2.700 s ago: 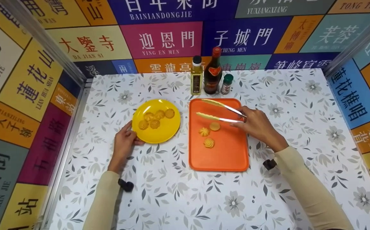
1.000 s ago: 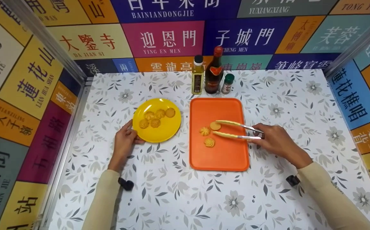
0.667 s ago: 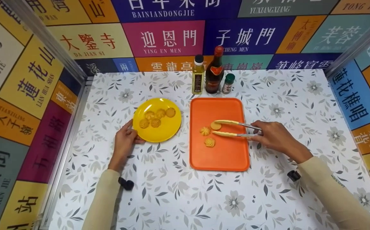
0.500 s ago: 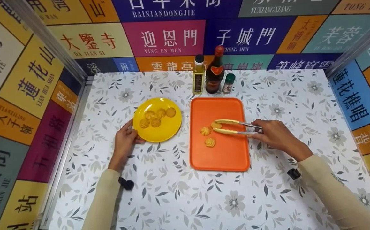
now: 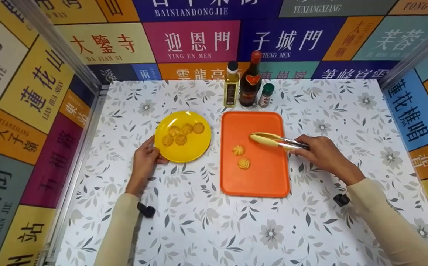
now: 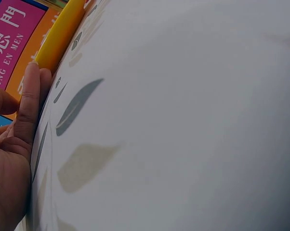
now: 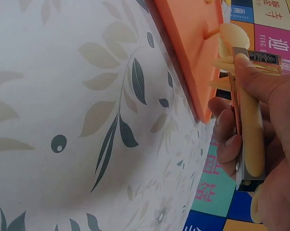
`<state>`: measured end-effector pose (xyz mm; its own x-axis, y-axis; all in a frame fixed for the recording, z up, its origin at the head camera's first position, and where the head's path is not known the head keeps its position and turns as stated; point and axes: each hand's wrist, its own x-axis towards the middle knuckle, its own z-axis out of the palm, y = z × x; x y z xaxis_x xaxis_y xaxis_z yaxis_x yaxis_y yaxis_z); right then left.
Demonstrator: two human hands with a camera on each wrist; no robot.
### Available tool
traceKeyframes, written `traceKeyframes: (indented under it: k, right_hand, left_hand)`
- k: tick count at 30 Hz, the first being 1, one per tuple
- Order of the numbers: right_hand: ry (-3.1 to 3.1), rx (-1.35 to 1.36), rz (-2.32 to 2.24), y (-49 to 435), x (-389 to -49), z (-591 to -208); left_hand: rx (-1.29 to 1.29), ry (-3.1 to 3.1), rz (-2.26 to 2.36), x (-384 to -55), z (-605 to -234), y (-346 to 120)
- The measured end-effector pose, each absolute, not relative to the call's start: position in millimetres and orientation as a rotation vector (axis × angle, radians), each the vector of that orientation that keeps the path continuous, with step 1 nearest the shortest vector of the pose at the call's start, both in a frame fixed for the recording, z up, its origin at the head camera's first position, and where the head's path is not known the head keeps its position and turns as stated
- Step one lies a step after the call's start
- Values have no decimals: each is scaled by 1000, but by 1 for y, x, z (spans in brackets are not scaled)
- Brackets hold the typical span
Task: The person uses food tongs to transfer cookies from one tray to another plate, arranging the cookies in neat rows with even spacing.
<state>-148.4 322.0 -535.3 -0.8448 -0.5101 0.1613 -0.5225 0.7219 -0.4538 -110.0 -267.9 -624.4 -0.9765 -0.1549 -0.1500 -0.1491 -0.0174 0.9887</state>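
Note:
My left hand (image 5: 145, 157) touches the left rim of the yellow plate (image 5: 188, 153); in the left wrist view a straight finger (image 6: 28, 106) meets that rim. Several cookies (image 5: 180, 139) sit on the plate. My right hand (image 5: 322, 153) grips metal tongs (image 5: 267, 140) with pale yellow tips, their arms squeezed together over the orange tray (image 5: 254, 181). In the right wrist view the thumb presses along the tongs' arm (image 7: 251, 125). Below and left of the tips lie a star-shaped cookie (image 5: 238, 150) and a swirled cookie (image 5: 243, 163). What lies between the tips is hidden.
Behind the tray stand an oil bottle (image 5: 231, 88), a taller dark bottle with a red cap (image 5: 250, 87) and a small green-capped shaker (image 5: 266, 96). A floral cloth (image 5: 206, 229) covers the table. Sign-printed panels (image 5: 191, 40) wall it in.
The tongs came down from the tray's upper part to the round flat cookie, then squeezed together there. That cookie no longer shows on the tray. My left hand stayed at the plate.

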Motion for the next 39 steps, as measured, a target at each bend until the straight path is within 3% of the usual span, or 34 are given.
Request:
traceKeyframes:
  k: [39]
  right_hand:
    - [-2890,766,1013,308,-155,-525]
  left_hand:
    - [339,-2221,-2187,-111,-623,-269]
